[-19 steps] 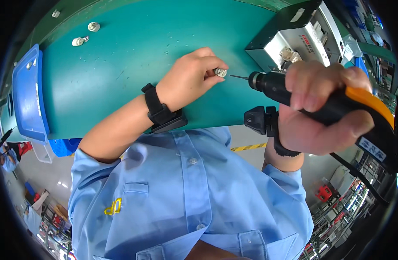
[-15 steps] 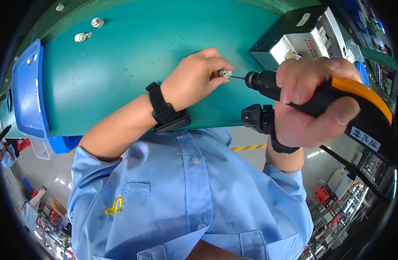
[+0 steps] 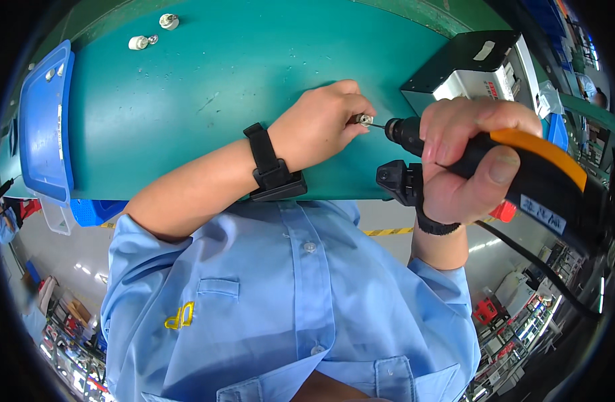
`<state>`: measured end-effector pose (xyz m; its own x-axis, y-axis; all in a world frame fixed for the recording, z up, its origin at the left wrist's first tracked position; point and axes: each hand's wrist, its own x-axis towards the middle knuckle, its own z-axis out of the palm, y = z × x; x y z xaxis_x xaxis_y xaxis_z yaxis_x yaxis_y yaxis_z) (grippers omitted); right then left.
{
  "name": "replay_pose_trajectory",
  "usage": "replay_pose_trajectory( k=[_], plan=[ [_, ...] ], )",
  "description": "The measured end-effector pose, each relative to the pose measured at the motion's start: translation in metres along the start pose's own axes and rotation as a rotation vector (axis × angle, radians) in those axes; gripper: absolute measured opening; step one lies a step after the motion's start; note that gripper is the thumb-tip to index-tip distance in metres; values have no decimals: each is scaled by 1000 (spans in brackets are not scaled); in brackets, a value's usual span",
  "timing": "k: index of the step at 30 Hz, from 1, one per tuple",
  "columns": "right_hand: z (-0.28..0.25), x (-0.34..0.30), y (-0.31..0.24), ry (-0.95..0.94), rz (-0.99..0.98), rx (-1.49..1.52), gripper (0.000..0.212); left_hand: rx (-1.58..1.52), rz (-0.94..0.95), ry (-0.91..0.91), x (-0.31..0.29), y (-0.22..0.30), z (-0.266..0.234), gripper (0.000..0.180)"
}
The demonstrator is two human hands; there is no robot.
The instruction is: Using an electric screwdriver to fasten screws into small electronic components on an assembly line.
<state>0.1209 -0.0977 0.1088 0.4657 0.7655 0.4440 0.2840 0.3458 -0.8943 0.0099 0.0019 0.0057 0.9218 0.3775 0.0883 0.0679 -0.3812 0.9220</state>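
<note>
Driver and white fitting are closing up since the earlier frame; bit is now reaching the fitting's right side, can't tell if it's seated. Left hand is pinching the fitting, thumb and index finger clamped on it, over the green bench top. Right hand is gripping the driver, fingers wrapped round its black body, thumb lying on the near side. Black-and-silver box is standing far right, right hand hiding its near part. Two white pieces are lying far left, blue tray is sitting left. Black cable is hanging near right.
</note>
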Motion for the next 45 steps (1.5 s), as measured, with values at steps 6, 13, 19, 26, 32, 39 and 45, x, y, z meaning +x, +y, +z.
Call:
replay_pose_trajectory(
  k=[6, 13, 19, 26, 32, 39, 45],
  plan=[
    [4, 2, 0, 86, -31, 109, 45, 25, 26, -10, 2, -2, 0, 16],
    [5, 6, 4, 77, -38, 124, 47, 50, 59, -7, 4, -3, -3, 14],
    [-8, 5, -22, 279, -357, 383, 38, 220, 98, -27, 27, -2, -26, 11],
    [-12, 10, -28, 146, -320, 383, 36, 662, 33, 301, 109, -18, -135, 18],
    [-31, 0, -28, 269, -258, 263, 38, 1139, -370, 651, 95, -49, -284, 43],
    [-48, -13, -36, 369, -301, 171, 37, 666, -314, 551, 74, -116, -319, 26],
    [-91, -10, -60, 435, -358, 112, 44, 399, 3, 122, 52, 2, -154, 17]
  ],
)
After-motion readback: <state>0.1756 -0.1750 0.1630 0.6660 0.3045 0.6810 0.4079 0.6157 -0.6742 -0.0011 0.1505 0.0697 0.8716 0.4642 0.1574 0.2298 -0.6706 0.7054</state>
